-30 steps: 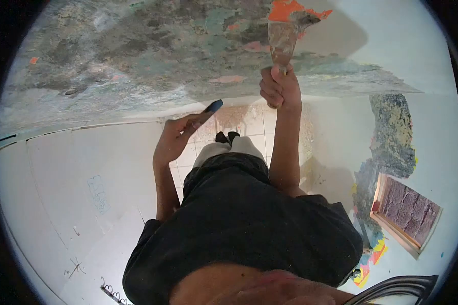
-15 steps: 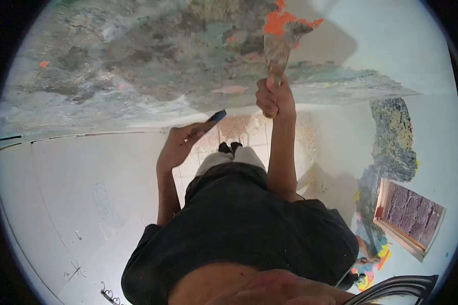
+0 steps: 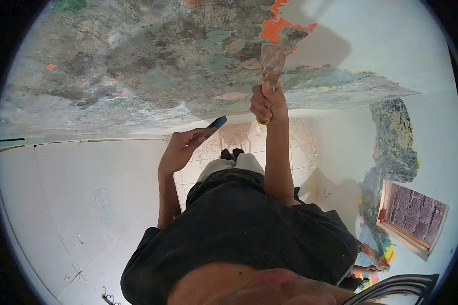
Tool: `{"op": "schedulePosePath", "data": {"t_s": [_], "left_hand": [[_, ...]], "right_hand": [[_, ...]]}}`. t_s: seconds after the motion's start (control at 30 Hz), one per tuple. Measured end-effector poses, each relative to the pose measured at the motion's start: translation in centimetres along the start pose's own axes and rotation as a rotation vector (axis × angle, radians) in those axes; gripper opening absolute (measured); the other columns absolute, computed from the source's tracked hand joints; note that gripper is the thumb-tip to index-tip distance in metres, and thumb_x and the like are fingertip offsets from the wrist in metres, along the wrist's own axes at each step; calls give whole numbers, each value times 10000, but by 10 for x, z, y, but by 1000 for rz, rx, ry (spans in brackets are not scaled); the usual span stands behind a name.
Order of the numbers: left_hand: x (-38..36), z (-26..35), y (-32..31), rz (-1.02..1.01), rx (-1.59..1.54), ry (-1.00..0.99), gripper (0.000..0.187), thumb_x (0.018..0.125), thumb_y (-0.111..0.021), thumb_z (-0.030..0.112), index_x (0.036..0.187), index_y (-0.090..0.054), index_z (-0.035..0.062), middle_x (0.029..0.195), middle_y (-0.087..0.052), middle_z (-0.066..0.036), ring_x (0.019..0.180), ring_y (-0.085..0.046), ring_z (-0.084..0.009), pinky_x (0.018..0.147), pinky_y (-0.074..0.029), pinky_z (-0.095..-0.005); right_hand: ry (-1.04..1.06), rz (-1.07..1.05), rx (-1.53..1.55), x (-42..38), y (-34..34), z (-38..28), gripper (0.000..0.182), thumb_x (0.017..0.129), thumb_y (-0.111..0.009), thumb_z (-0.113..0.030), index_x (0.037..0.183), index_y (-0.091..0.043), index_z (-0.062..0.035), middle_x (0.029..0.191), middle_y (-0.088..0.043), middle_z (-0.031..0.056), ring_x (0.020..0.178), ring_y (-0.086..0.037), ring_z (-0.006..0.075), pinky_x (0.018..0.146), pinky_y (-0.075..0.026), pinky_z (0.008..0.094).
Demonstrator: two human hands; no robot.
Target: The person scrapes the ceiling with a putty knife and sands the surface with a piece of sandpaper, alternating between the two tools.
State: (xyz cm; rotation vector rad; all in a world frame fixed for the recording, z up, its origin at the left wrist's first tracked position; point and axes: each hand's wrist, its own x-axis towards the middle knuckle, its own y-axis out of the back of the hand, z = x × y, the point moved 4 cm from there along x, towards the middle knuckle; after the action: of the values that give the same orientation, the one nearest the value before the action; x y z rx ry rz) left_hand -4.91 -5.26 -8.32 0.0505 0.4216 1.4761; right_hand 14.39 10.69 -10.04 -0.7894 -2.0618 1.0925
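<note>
My right hand [image 3: 269, 104] is closed round the handle of a scraper [image 3: 273, 62], whose wide metal blade lies at the wall beside an orange patch [image 3: 273, 29]. Only the yellowish end of the handle shows below my fist. My left hand [image 3: 179, 150] holds a flat, dark blue-tipped object [image 3: 215, 123], lower and to the left of the scraper. The wall [image 3: 158, 66] before me is mottled grey and green where its coating is off, and pale at the right.
At the right are a framed opening [image 3: 411, 216] and a stripped grey strip [image 3: 394, 137]. A co-worker's arms [image 3: 374, 260] reach toward the wall at the lower right. Debris [image 3: 239, 133] lies on the tiled floor [image 3: 191, 175] around my feet.
My right hand and the scraper have moved slightly down and left, away from the orange patch. The co-worker's hands have shifted at the lower right.
</note>
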Motion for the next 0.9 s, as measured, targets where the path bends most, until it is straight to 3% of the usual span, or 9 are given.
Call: {"op": "schedulePosePath", "data": {"t_s": [0.37, 0.67, 0.9], "left_hand": [[-2, -12, 6, 15, 37, 8, 265, 971, -533, 66, 1211, -643, 37, 1025, -712, -78, 924, -583, -101, 836, -472, -282], [3, -15, 12, 26, 54, 9, 276, 971, -545, 96, 1225, -639, 45, 960, -719, -78, 846, -574, -107, 802, -477, -284], [10, -16, 17, 24, 58, 8, 275, 974, -540, 98, 1225, -637, 41, 1005, -721, -93, 889, -593, -109, 829, -479, -291]], "right_hand": [[-39, 19, 157, 4, -5, 16, 191, 971, -580, -193, 1154, -532, -173, 532, -359, -27, 332, -331, 57, 274, -274, 207], [0, 30, 77, 6, -9, 24, 132, 988, -545, -263, 1075, -549, -164, 515, -342, -39, 321, -326, 50, 263, -278, 203], [33, 79, 36, 9, -6, 33, 289, 952, -615, -198, 1223, -516, -184, 511, -358, -35, 334, -334, 58, 280, -266, 210]]}}
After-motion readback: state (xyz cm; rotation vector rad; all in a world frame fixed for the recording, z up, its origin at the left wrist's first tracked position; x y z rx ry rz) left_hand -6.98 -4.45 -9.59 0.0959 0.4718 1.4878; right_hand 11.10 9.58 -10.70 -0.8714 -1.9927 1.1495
